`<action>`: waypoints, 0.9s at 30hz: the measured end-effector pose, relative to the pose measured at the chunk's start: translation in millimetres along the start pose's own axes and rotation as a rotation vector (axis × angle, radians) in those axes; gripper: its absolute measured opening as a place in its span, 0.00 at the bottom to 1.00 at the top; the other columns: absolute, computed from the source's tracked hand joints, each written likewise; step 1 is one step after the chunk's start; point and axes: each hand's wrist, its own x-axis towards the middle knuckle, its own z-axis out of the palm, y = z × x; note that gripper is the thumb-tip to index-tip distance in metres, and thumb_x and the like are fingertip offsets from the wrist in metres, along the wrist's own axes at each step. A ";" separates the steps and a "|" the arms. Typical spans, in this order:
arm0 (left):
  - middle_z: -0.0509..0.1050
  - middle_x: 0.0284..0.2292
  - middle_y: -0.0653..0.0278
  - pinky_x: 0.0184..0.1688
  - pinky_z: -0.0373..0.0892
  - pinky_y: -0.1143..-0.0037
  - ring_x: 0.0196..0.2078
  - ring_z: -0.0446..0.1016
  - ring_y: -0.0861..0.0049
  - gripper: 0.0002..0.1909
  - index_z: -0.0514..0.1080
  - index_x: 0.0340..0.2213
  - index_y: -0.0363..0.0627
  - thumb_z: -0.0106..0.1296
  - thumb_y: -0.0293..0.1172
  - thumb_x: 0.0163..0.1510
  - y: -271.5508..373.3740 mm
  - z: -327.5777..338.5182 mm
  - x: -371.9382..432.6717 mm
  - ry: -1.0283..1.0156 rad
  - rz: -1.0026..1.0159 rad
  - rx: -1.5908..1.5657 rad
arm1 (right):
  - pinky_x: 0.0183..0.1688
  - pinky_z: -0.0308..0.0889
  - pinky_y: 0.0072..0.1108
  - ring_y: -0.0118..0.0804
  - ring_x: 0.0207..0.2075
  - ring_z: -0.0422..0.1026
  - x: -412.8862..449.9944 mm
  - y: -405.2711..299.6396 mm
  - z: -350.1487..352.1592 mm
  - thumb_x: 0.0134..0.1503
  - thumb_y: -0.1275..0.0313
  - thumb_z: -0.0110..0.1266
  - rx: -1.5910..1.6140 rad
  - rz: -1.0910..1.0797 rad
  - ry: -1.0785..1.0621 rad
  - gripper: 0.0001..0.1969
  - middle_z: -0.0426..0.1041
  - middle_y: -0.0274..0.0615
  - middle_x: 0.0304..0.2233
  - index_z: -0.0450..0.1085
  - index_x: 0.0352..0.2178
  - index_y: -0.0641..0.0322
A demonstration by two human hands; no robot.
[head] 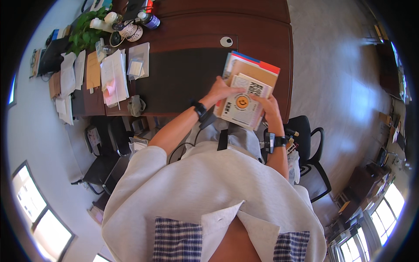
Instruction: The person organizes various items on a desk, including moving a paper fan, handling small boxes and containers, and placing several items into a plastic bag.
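A stack of books is held between my two hands over the front right part of the desk. On top lies a small pale book (244, 100) with dark characters and an orange round emblem. Under it a larger book with a tan cover (254, 69) and a red and blue edge sticks out at the far side. My left hand (226, 90) grips the stack from the left, thumb on the top cover. My right hand (269, 106) grips it from the right, its thumb also on the cover. The fingers beneath are hidden.
The wooden desk (262, 39) bears a dark desk mat (183, 78), a round white disc (226, 41), paper stacks (114, 77), a potted plant (85, 29), and a purple-labelled bottle (150, 20). A black office chair (302, 137) stands at right; black chairs (100, 167) stand at left.
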 end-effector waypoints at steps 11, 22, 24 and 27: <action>0.70 0.44 0.35 0.47 0.71 0.71 0.47 0.73 0.54 0.57 0.63 0.44 0.16 0.67 0.64 0.30 -14.4 51.9 27.6 -0.168 0.046 0.103 | 0.35 0.72 0.20 0.31 0.32 0.77 24.4 10.4 -63.3 0.50 0.72 0.62 -0.039 -0.009 -0.090 0.18 0.78 0.42 0.35 0.70 0.42 0.69; 0.62 0.50 0.41 0.58 0.57 0.58 0.57 0.55 0.44 0.41 0.53 0.57 0.39 0.57 0.29 0.41 -247.0 -202.5 -64.7 0.988 -0.215 0.605 | 0.37 0.70 0.22 0.33 0.35 0.75 51.5 31.8 -78.4 0.47 0.63 0.67 -0.390 -0.207 0.294 0.28 0.76 0.48 0.35 0.67 0.43 0.74; 0.62 0.47 0.41 0.54 0.60 0.55 0.52 0.60 0.42 0.40 0.55 0.56 0.45 0.57 0.27 0.39 -283.1 -207.0 -77.4 0.968 -0.212 0.621 | 0.39 0.69 0.24 0.36 0.37 0.75 47.7 37.5 -66.0 0.47 0.62 0.66 -0.482 -0.224 0.406 0.28 0.76 0.50 0.37 0.67 0.43 0.74; 0.64 0.46 0.43 0.51 0.63 0.56 0.50 0.62 0.43 0.36 0.57 0.54 0.44 0.55 0.24 0.41 -300.0 -207.9 -73.4 0.906 -0.170 0.568 | 0.47 0.66 0.31 0.44 0.45 0.71 30.5 33.9 -44.6 0.48 0.58 0.65 -0.632 -0.212 0.569 0.28 0.71 0.54 0.42 0.68 0.43 0.70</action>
